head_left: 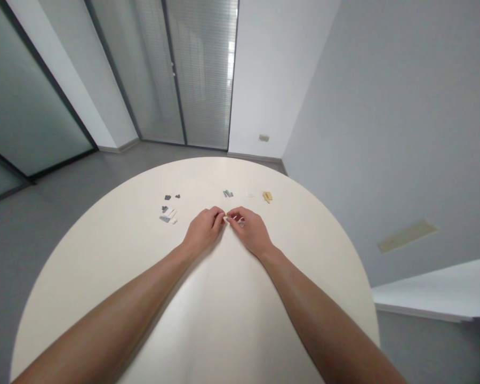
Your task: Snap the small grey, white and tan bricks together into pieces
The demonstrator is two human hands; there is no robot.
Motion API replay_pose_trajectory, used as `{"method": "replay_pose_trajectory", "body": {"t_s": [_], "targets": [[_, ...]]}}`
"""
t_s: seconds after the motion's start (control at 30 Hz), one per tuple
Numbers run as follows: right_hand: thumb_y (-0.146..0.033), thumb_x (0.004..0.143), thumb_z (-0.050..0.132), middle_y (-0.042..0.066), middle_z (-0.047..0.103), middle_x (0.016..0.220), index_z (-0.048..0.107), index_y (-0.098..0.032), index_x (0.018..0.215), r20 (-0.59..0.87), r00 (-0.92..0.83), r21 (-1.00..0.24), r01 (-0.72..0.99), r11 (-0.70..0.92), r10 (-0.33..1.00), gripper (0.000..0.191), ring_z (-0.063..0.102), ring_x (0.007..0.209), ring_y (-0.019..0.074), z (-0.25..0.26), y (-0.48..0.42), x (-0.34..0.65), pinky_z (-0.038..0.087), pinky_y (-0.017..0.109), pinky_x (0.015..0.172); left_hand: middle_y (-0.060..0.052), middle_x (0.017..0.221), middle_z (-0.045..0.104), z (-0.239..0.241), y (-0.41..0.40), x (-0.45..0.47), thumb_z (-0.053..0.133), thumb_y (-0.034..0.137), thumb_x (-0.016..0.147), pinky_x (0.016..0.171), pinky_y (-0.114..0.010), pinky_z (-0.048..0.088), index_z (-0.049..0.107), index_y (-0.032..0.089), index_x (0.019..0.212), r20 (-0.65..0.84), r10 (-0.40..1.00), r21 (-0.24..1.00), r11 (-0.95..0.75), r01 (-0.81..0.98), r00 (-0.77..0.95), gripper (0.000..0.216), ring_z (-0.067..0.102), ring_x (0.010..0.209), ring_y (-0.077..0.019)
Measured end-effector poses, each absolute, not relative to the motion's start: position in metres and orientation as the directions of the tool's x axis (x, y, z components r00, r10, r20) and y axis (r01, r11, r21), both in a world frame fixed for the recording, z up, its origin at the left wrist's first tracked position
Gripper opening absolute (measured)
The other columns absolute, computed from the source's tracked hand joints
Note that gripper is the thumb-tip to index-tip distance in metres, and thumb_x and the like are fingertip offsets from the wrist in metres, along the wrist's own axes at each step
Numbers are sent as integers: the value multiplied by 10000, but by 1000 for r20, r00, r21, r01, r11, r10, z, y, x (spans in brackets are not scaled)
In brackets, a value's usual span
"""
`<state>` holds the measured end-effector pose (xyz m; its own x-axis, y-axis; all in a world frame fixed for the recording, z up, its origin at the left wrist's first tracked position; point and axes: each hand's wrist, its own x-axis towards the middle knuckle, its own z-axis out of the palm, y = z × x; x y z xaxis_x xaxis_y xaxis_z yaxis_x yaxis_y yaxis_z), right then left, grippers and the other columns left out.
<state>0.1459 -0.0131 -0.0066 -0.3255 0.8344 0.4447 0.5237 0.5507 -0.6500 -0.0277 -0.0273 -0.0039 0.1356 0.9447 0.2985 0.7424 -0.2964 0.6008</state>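
Note:
My left hand (pixel 205 228) and my right hand (pixel 253 230) meet over the middle of the table, fingertips almost touching. Pinched between them is a small yellowish piece (pixel 225 214), mostly covered by the fingers; its exact kind is too small to make out. Both hands are closed on it with thumb and fingers. Under the curled fingers of my right hand a little greyish piece (pixel 241 224) partly shows. Just beyond the hands lie several flat grey strips (pixel 228 193), a faint white piece (pixel 250 195) and a cluster of yellow pieces (pixel 268 196).
Everything lies on a round white table (pixel 232 320). Left of my hands are dark grey pieces (pixel 167 197) and a loose group of white and grey pieces (pixel 170 212). Beyond the table's far edge stand a glass partition (pixel 200 80) and a grey wall (pixel 384 117).

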Motion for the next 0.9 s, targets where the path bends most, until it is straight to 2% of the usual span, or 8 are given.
{"method": "replay_pose_trajectory", "body": {"t_s": [0.17, 0.23, 0.37, 0.43, 0.5, 0.63, 0.9], "targets": [[-219, 933, 588, 3, 722, 961, 681, -221, 982, 440, -264, -609, 615, 501, 859, 106, 645, 841, 141, -6, -12, 147, 489, 276, 826, -66, 954, 737, -4, -26, -28, 397, 317, 991, 792, -349, 446, 700, 192, 967, 329, 936, 574, -304, 760, 126, 329, 631, 918, -242], [-210, 941, 569, 11, 724, 986, 676, -221, 996, 429, -227, -549, 703, 452, 874, 121, 647, 863, 150, -4, -12, 151, 485, 281, 835, -66, 963, 742, -4, -26, -28, 421, 315, 978, 802, -348, 448, 712, 192, 960, 339, 934, 573, -299, 763, 112, 317, 634, 936, -246], [-198, 966, 535, 48, 718, 1020, 678, -221, 1010, 380, -253, -255, 896, 364, 890, 152, 636, 969, 189, 1, -12, 162, 471, 291, 823, -73, 955, 746, -6, -24, -27, 455, 296, 952, 799, -340, 455, 723, 182, 926, 328, 937, 575, -300, 761, 122, 292, 643, 905, -238], [-198, 986, 503, 68, 708, 999, 676, -210, 995, 327, -261, -100, 946, 308, 908, 174, 635, 948, 203, 5, -12, 167, 470, 292, 767, -74, 940, 746, -7, -24, -27, 460, 295, 949, 787, -336, 456, 724, 181, 918, 319, 939, 573, -300, 762, 130, 289, 645, 882, -234], [-186, 1000, 470, 77, 698, 979, 669, -201, 986, 283, -236, -3, 969, 247, 930, 200, 639, 905, 207, 7, -12, 171, 464, 288, 707, -73, 920, 744, -7, -24, -27, 461, 300, 949, 772, -334, 454, 724, 182, 911, 311, 941, 571, -299, 765, 135, 290, 646, 868, -234], [-141, 999, 445, 81, 692, 985, 664, -188, 987, 233, -162, 48, 987, 154, 959, 224, 648, 891, 208, 10, -14, 174, 457, 281, 662, -76, 918, 739, -7, -25, -27, 465, 301, 944, 774, -340, 457, 720, 183, 908, 307, 942, 564, -294, 771, 135, 283, 643, 880, -240], [-72, 966, 428, 129, 676, 1118, 666, -164, 1078, 212, -164, 97, 984, 146, 963, 279, 597, 1032, 236, 5, -10, 175, 485, 311, 813, -87, 921, 735, -8, -24, -28, 468, 306, 935, 815, -348, 472, 725, 178, 922, 300, 943, 559, -298, 774, 147, 287, 642, 905, -244]]}}
